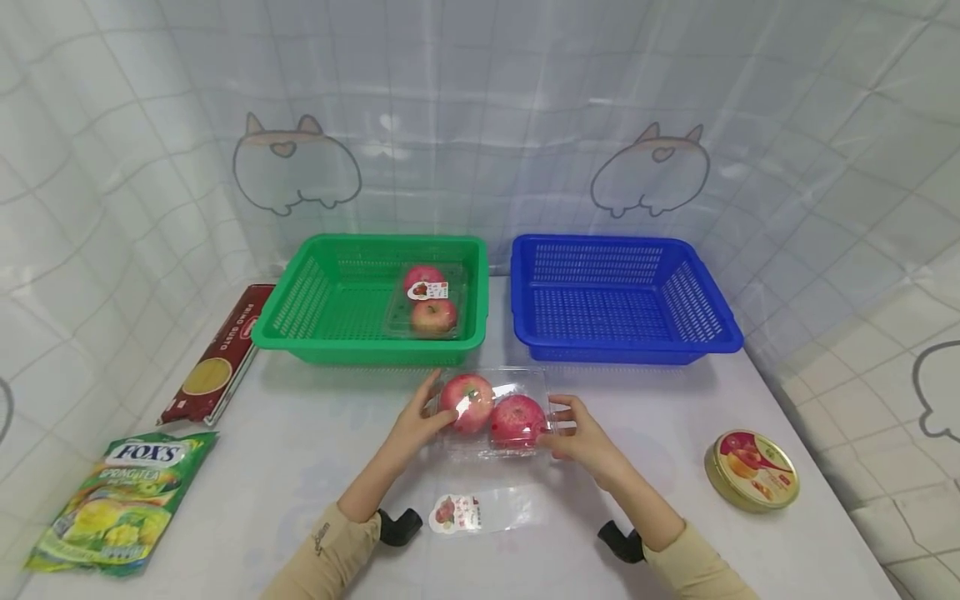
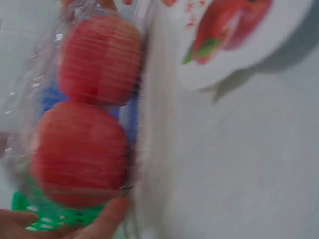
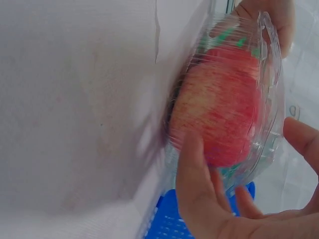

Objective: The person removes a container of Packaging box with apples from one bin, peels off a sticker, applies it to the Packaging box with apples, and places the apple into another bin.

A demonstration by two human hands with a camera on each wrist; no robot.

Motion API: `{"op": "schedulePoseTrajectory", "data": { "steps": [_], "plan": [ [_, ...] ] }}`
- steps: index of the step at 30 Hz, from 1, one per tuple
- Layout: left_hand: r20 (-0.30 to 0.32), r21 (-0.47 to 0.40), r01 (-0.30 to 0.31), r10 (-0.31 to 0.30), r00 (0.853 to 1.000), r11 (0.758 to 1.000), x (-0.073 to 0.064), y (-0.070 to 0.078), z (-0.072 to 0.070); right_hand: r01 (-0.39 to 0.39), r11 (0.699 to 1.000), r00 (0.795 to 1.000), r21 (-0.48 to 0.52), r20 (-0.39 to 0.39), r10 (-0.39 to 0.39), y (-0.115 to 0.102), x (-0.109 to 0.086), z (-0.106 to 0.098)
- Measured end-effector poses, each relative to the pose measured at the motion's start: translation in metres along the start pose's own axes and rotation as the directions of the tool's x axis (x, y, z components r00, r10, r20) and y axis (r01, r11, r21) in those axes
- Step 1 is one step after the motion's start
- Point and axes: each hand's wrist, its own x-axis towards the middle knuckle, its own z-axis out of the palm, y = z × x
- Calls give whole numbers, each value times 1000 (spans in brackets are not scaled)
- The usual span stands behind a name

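A clear plastic box (image 1: 493,383) with two red apples (image 1: 518,421) in it is held between both hands over the white table, in front of the baskets. My left hand (image 1: 417,421) grips its left end, thumb on the near side. At the right end my right hand (image 1: 588,442) holds it with bent fingers; the right wrist view shows these fingers (image 3: 192,169) around the box's end. Just nearer lies a label strip (image 1: 468,512) with an apple picture and a clear tail, flat on the table.
A green basket (image 1: 367,354) stands behind, holding another labelled box of apples (image 1: 433,317). To its right stands a blue basket (image 1: 630,350). Leftward lie a dark red pasta pack (image 1: 217,358) and a green FOX'S bag (image 1: 123,504). A round tin (image 1: 752,471) sits at right.
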Motion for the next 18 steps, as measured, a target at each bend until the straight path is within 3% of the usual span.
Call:
{"op": "schedulePoseTrajectory", "data": {
  "steps": [3,6,8,10,12,15,16,18],
  "plan": [
    [-17,58,-24,25,1000,998,-3,-3,-6,50,998,998,-45,-30,-51,-2,-1,0],
    [-112,191,-54,76,991,980,-20,-2,-13,149,980,985,-131,-70,-159,-6,-4,1],
    [-174,315,-57,117,978,947,-37,0,-15,228,952,964,-206,-93,-251,-9,-6,3],
    [-191,423,-41,134,972,905,-53,-1,-15,301,906,933,-299,-106,-345,-12,-8,6],
    [-150,513,-45,141,979,857,-66,-5,-13,364,844,895,-395,-102,-434,-15,-12,9],
    [5,626,-147,184,983,766,-78,-12,-5,428,754,844,-498,-80,-531,-19,-15,16],
    [66,663,-200,210,975,722,-79,-15,-2,447,729,828,-519,-68,-556,-21,-16,18],
    [185,738,-313,268,946,598,-81,-20,5,488,676,796,-551,-35,-604,-23,-18,23]
  ]
}}
